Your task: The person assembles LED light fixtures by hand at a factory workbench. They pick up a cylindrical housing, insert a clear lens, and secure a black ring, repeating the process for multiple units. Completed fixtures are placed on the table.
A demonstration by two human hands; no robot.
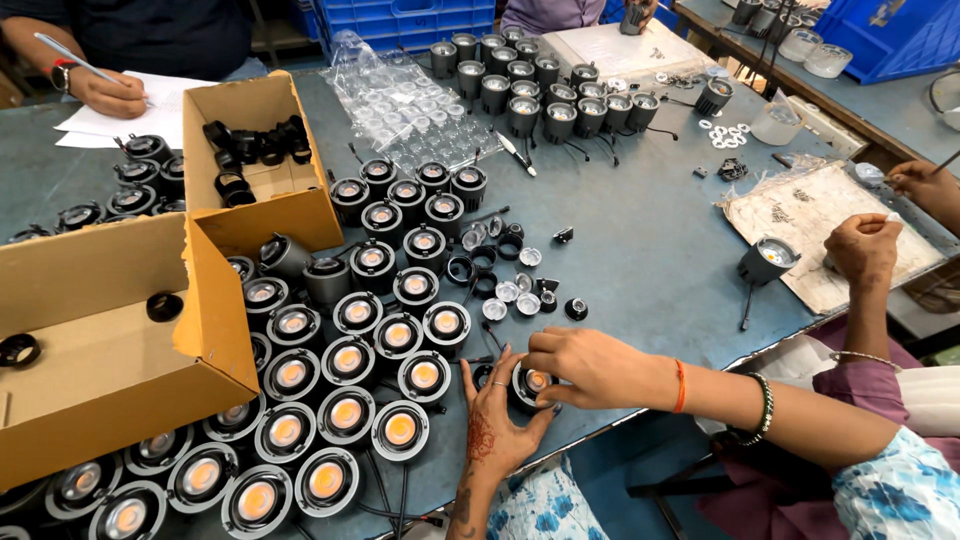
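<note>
Two cardboard boxes [262, 190], a clear plastic tray [405, 110] and blue crates [410, 20] surround the table [640, 250].

The left hand [497, 420] has dark red henna patterns. The right hand [585, 365] has an orange thread at the wrist. The spotlight housings [345, 410] are black with orange-yellow centres. The cardboard box [100, 350] is brown, the table [640, 240] grey-blue.

Packaging on the grey counter [640, 250]: a large brown cardboard box [100, 340] lies on its side at the left edge, flaps open; a smaller open brown carton [275, 200] stands just behind it; a clear plastic blister tray [405, 110] lies beyond; blue plastic crates [400, 20] stand at the far edge.
</note>
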